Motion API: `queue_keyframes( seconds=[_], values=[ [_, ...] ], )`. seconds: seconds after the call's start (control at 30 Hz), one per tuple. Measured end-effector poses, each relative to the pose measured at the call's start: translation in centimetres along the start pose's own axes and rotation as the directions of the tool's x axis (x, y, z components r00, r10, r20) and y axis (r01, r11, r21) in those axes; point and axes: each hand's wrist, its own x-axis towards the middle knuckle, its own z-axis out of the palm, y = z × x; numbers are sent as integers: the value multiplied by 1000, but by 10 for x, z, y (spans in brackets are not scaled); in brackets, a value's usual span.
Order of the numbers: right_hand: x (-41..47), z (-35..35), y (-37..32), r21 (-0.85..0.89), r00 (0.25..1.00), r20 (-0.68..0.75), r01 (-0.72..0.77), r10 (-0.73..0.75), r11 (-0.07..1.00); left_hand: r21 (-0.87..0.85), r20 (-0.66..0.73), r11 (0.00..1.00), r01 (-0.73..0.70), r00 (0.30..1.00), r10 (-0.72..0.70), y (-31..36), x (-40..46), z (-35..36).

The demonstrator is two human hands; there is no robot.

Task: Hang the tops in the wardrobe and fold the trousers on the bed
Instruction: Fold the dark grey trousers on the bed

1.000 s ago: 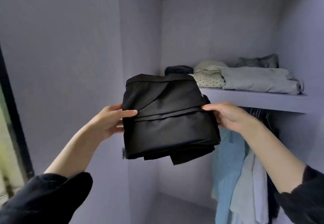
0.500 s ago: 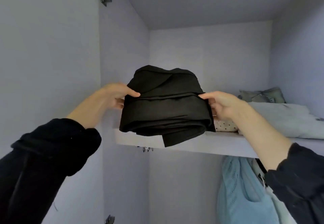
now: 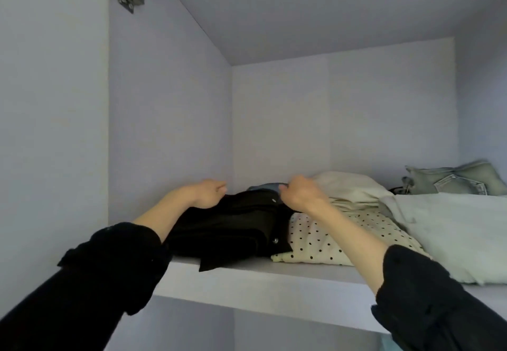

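On the wardrobe's top shelf [image 3: 263, 282], you are setting down the folded black trousers [image 3: 233, 227] beside the polka-dot garment [image 3: 329, 243], your left hand [image 3: 207, 194] and right hand [image 3: 300, 192] loosely curled at their far edge, next needing a clean release.

The folded trousers [image 3: 233, 227] at the left of the shelf [image 3: 260, 287] are showing plain black, with small silver snaps glinting along their right edge. Just right of them a folded cloth [image 3: 329, 238] is showing cream with black polka dots. Farther right a bulky fold [image 3: 452, 230] is looking pale greenish white, and a plain cream piece [image 3: 348, 186] is lying behind. At the far right, jeans [image 3: 452, 180] are showing faded blue-grey denim. The wardrobe walls [image 3: 164, 120] are reading soft lilac. Both sleeves [image 3: 90, 290] are showing black.
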Motion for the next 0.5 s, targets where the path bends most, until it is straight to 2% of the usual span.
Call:
queue_keyframes(
  seconds=[0.03,0.07,0.1,0.13,0.2,0.23,0.3,0.4,0.5],
  values=[
    [3,4,-2,6,995,-69,79,-79,997,-9,-17,1000,-28,999,28,4,5,7],
    [4,12,-4,8,983,-72,171,-170,985,-6,-14,999,-42,999,42,7,9,21],
    [3,24,-5,-6,968,5,252,-252,968,13,12,999,-45,999,45,7,11,38],
    [1,38,-4,-43,947,140,297,-288,954,50,75,998,-37,997,33,7,11,55],
    [-7,58,3,-115,906,363,275,-218,954,131,214,991,-10,977,-18,3,4,74],
    [-10,61,6,-114,901,391,251,-189,961,135,231,991,-7,973,-24,1,2,71],
    [-16,49,7,-82,911,368,233,-188,969,22,161,999,-30,987,26,2,-3,52],
    [-39,18,6,-34,926,321,223,-200,974,-144,-42,982,-124,992,119,9,-26,30],
    [-86,-9,9,68,965,175,187,-196,980,-264,-203,932,-248,959,198,16,-64,25]
  ],
)
